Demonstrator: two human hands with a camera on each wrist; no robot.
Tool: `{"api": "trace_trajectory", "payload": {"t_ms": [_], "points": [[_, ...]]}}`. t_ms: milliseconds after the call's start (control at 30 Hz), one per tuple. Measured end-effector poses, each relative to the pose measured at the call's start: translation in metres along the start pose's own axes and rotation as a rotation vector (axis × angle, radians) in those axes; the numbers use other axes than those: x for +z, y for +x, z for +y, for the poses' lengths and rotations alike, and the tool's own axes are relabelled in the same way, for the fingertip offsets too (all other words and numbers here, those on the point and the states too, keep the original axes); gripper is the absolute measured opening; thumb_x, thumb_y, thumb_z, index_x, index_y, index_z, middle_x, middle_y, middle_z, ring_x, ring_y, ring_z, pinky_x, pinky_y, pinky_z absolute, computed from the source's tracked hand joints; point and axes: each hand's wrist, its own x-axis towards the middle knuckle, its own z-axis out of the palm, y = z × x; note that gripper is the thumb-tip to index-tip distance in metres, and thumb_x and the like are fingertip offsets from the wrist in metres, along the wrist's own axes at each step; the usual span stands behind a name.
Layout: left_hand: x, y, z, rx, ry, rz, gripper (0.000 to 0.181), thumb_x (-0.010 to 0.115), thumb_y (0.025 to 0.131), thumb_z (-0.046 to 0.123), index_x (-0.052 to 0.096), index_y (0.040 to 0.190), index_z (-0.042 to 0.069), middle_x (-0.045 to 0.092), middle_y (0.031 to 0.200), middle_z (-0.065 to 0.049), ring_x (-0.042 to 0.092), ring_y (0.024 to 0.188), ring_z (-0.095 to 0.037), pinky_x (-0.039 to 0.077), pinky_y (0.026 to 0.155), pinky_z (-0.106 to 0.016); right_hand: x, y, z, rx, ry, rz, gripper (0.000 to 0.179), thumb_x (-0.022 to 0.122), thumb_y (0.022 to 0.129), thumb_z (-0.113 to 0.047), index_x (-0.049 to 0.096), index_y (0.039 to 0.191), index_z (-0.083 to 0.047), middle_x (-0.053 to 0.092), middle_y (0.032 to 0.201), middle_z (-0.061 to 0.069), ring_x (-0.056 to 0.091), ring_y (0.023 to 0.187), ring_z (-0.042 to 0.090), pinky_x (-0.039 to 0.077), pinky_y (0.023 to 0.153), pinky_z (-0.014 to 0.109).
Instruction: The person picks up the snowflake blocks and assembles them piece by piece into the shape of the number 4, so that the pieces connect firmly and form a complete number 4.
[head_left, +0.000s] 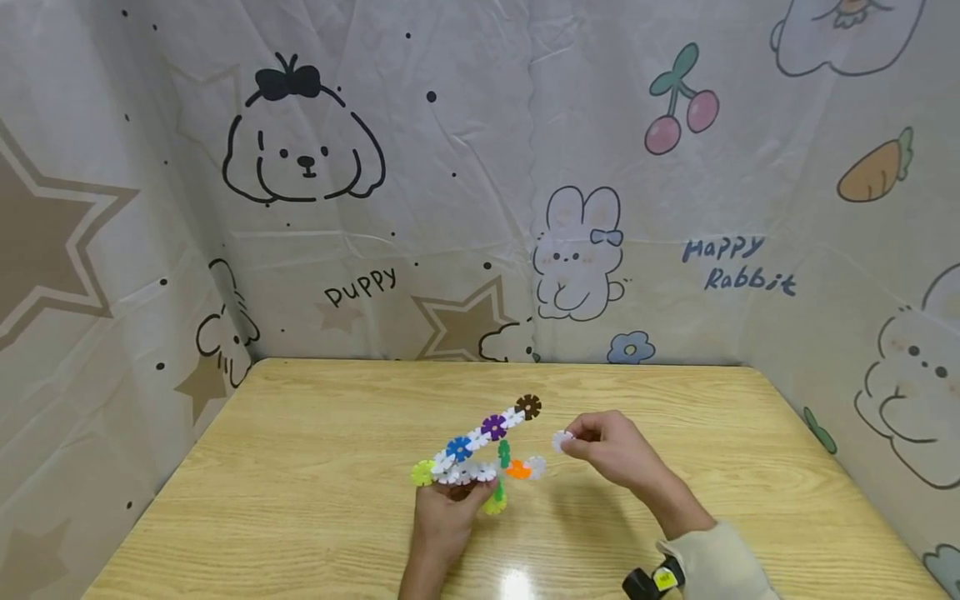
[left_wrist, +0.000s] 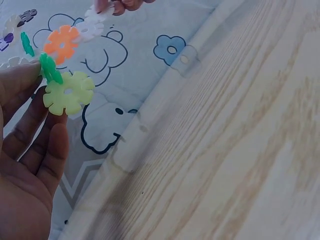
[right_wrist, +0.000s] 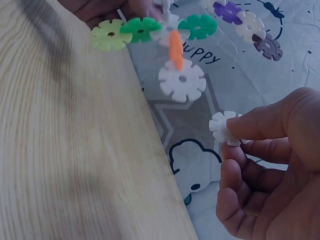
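My left hand (head_left: 444,521) grips a structure of interlocked snowflake discs by its white row (head_left: 465,473). A slanted chain rises from the left through a blue disc (head_left: 459,448) and a purple disc (head_left: 493,427) to a brown disc (head_left: 528,407) at its top. On the right side, green discs (right_wrist: 197,26), a yellow-green disc (left_wrist: 68,93) and an orange disc (left_wrist: 62,44) join on, with a white disc (right_wrist: 182,80) at the orange one's outer end. My right hand (head_left: 618,450) pinches a loose white snowflake disc (right_wrist: 225,127) between thumb and fingers, a short gap right of the structure.
Both hands are above a wood-grain table (head_left: 300,517). A printed cloth (head_left: 450,208) hangs behind it and along both sides. A black wrist device (head_left: 654,578) with a yellow label is by the right sleeve (head_left: 723,562).
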Motion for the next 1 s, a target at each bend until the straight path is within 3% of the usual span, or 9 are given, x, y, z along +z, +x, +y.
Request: {"api": "trace_trajectory", "payload": {"t_ms": [533, 833, 1000], "points": [[0.002, -0.001, 0.002, -0.062, -0.006, -0.020, 0.027, 0.082, 0.079, 0.000, 0.069, 0.101, -0.008, 0.073, 0.093, -0.015, 0.069, 0.085, -0.017, 0.057, 0.078, -0.029, 0.010, 0.004, -0.020, -0.122, 0.038, -0.068, 0.011, 0.070, 0.093, -0.012, 0.072, 0.088, -0.002, 0.062, 0.078, 0.003, 0.052, 0.072, 0.019, 0.044, 0.064, 0.034], [0.004, -0.001, 0.001, -0.028, -0.038, -0.045, 0.024, 0.080, 0.081, -0.003, 0.068, 0.100, -0.010, 0.072, 0.092, -0.015, 0.068, 0.083, -0.015, 0.057, 0.076, -0.029, 0.014, 0.005, -0.027, -0.156, 0.079, -0.091, 0.012, 0.069, 0.093, -0.013, 0.070, 0.083, -0.007, 0.059, 0.075, 0.000, 0.050, 0.070, 0.018, 0.042, 0.062, 0.032], [0.005, -0.001, 0.000, -0.039, -0.039, -0.052, 0.027, 0.081, 0.080, -0.002, 0.066, 0.102, -0.011, 0.072, 0.093, -0.014, 0.068, 0.084, -0.016, 0.057, 0.077, -0.029, 0.013, 0.005, -0.030, -0.157, 0.079, -0.090, 0.016, 0.070, 0.092, -0.014, 0.068, 0.078, -0.008, 0.058, 0.072, 0.000, 0.049, 0.068, 0.017, 0.041, 0.061, 0.031]]}}
